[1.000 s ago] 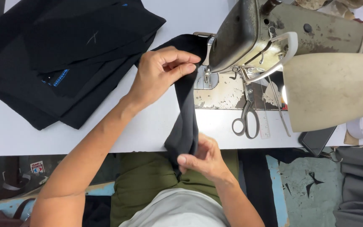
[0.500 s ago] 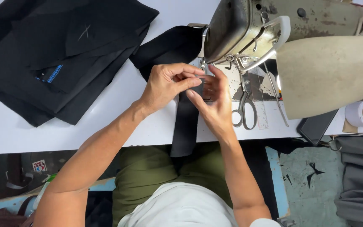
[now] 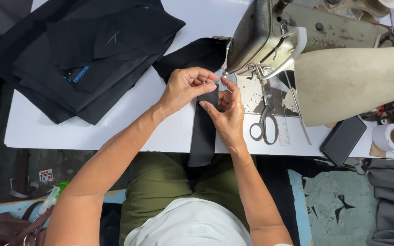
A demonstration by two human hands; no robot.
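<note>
A long strip of black cloth [image 3: 203, 136] lies across the white table [image 3: 115, 130] and hangs over its front edge onto my lap. My left hand [image 3: 185, 87] pinches the strip's upper part just in front of the sewing machine [image 3: 270, 41]. My right hand [image 3: 226, 111] grips the same strip from the right, fingers curled on its edge near the needle area. More of the black cloth [image 3: 192, 54] bunches behind the hands, left of the machine head.
A stack of black fabric pieces [image 3: 83, 54] with a chalk cross and a blue tag fills the table's left side. Scissors [image 3: 264, 125] and a ruler [image 3: 282, 130] lie right of my hands. A dark phone [image 3: 345, 139] and a tape roll [image 3: 393, 136] sit at the right edge.
My right hand came up from the table's front edge to join the left hand at the strip by the needle. Both hands now hold the cloth close together.
</note>
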